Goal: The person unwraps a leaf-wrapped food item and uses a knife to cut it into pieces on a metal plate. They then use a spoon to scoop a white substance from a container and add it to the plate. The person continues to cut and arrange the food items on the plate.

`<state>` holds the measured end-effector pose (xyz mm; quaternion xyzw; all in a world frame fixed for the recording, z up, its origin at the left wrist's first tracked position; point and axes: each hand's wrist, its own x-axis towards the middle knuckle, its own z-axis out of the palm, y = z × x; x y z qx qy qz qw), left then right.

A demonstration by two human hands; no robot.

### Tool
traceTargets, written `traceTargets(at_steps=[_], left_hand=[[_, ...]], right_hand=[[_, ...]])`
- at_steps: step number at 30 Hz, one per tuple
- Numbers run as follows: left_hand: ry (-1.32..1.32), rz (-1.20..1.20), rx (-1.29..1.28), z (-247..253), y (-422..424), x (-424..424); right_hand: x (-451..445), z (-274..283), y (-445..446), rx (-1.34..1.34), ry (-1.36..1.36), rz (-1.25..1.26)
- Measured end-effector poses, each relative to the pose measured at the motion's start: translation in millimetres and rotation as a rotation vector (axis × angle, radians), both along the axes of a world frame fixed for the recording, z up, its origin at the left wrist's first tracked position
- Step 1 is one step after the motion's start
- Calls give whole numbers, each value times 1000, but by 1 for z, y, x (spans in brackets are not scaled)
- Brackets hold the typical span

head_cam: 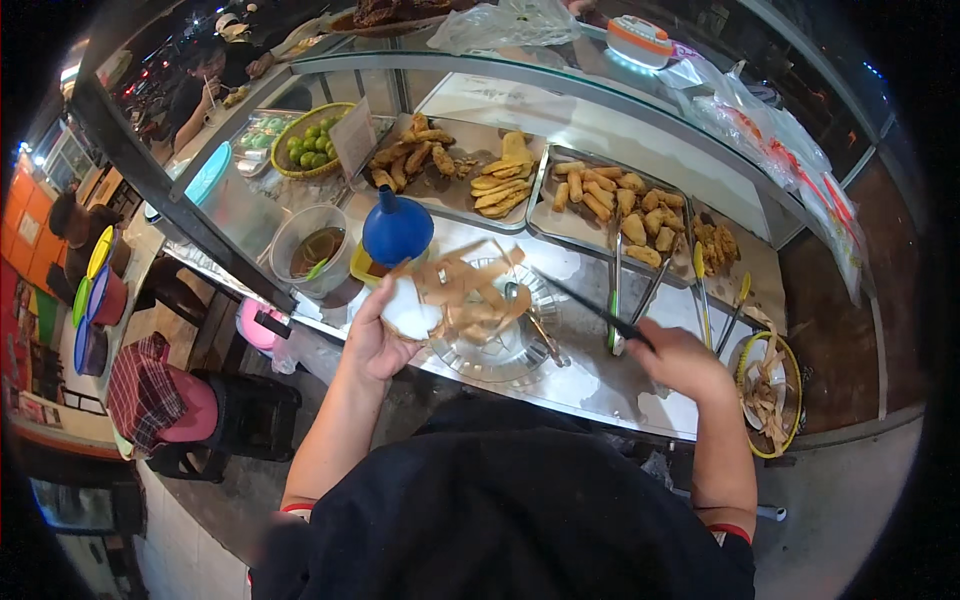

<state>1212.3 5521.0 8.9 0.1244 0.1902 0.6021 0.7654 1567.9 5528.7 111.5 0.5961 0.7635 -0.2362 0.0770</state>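
Observation:
My left hand holds a white piece with a brownish edge from below; blur hides what it is. Thin brown strips fan out beside it, over a clear ribbed glass plate. I cannot tell whether the strips are joined to the white piece. In my right hand is a long, dark, narrow utensil, perhaps a knife, pointing up and left towards the strips. A metal spoon or similar utensil rests on the glass plate.
A blue funnel and a tub of dark liquid stand left. Trays of fried food lie behind, with tongs in front. At right sits a basket of brown strips. A glass edge crosses above.

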Motion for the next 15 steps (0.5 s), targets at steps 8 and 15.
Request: traceTargets(at_steps=[8, 15], left_hand=[[-9, 116, 91, 24, -3, -5], [-68, 140, 59, 14, -22, -7]], right_hand=[[-39, -75, -1, -17, -29, 129], [-10, -48, 10, 9, 21, 12]])
